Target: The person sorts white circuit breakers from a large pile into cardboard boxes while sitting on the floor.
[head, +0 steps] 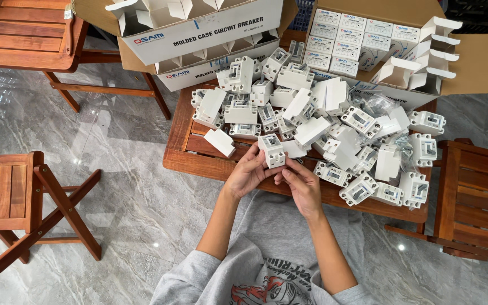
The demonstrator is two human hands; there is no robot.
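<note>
Grey marble floor surrounds your low wooden table (183, 148), heaped with white circuit breakers (312, 121) for easy reach. Your left hand (248, 172) and right hand (302, 183) pinch one white breaker (271, 150) together, fingers closed on it, raised above the table's near edge for a closer look.
</note>
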